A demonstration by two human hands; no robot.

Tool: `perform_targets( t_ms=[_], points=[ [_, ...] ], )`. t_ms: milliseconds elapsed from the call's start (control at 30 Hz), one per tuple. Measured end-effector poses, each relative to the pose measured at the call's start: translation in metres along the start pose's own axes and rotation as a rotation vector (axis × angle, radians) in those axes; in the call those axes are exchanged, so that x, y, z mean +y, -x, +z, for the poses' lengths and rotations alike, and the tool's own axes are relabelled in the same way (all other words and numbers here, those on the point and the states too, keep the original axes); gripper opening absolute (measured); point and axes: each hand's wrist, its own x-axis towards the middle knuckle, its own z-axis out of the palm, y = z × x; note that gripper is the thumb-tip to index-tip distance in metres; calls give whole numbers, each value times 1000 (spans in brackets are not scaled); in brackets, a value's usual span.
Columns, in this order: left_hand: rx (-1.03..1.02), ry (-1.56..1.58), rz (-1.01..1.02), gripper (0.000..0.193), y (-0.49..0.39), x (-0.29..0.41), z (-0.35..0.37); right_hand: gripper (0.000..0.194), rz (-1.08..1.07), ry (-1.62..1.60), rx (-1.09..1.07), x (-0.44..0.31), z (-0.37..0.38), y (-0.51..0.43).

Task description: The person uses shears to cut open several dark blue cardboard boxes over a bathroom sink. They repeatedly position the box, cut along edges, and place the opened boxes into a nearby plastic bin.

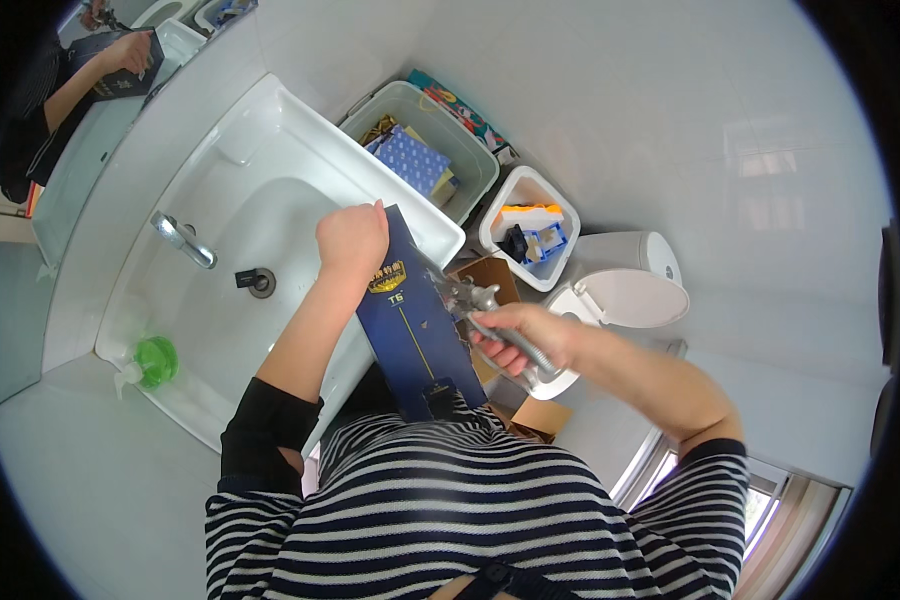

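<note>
A dark blue cardboard box [418, 337] with gold and pale printing leans between my body and the sink's edge. My left hand [354, 241] is closed on its upper left edge. In my right hand [521, 337] is a metal hand tool [487, 304] with ribbed handles, its head against the box's right side; the exact kind is unclear from blur. Along that side the cardboard looks torn. A small black piece [440, 399] lies at the box's lower end, near my striped shirt.
The white sink [289, 217] has a chrome faucet [184, 240], a small black block [246, 279] by the drain and a green soap bottle [155, 361]. Beyond stand a grey-green bin [469, 161], a white bin [529, 187] and a toilet [634, 296]. A brown carton [495, 277] is behind the tool.
</note>
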Motion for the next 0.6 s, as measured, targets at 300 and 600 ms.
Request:
perform_targets(
  t_ms=[300,600],
  points=[
    [-24,51,-12,41,1,4,-4,29,-104,254,162,-3,15,17],
    [43,52,-46,39,1,-1,-4,47,-494,1149,807,35,26,-15]
  ],
)
